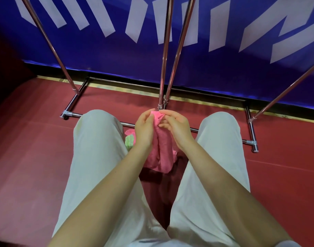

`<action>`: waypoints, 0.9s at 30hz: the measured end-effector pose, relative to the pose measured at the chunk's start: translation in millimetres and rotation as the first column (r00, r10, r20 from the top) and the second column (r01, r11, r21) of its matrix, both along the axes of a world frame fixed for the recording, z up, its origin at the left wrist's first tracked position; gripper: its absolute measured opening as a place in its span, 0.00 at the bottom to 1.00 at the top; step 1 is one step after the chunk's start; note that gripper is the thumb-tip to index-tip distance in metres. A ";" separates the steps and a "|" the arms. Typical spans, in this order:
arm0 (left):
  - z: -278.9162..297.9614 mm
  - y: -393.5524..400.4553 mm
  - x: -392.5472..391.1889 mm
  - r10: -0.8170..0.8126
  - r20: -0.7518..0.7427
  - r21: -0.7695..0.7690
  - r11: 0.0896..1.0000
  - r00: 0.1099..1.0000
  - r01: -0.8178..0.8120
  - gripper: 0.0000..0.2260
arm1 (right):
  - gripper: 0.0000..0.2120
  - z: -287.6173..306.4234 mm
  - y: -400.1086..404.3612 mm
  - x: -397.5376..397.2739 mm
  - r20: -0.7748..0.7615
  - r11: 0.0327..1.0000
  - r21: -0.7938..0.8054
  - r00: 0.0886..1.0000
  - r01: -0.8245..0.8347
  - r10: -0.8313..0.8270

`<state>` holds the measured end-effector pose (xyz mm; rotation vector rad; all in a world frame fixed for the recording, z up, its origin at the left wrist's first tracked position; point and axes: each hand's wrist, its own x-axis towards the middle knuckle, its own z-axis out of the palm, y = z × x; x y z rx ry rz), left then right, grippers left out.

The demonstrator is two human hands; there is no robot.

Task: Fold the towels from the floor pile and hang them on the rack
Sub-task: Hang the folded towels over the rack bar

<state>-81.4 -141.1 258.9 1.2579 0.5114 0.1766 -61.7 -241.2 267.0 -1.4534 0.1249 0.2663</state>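
A pink towel [163, 154] hangs bunched between my knees, its top edge gripped by both hands. My left hand [145, 128] pinches the left side of the top edge. My right hand [175, 126] holds the right side, fingers curled onto the cloth. Behind my left wrist, part of the floor pile [130, 139] shows pink and light green cloth; the rest is hidden by my arm and leg. The chrome rack [164, 56] stands right in front, its poles rising out of the top of the view and its base bars on the floor.
My legs in pale trousers [95, 157] frame the towel on both sides. The floor [28, 148] is dark red. A blue banner with white stripes [223, 68] covers the wall behind the rack. The rack's base bar [252, 141] runs low across the floor at the right.
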 end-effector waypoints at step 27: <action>-0.8 -7.6 -5.4 0.000 -0.024 0.016 1.000 1.000 0.001 0.10 | 0.02 -1.9 -6.8 -4.6 0.357 0.906 -0.420 0.928 0.056 0.108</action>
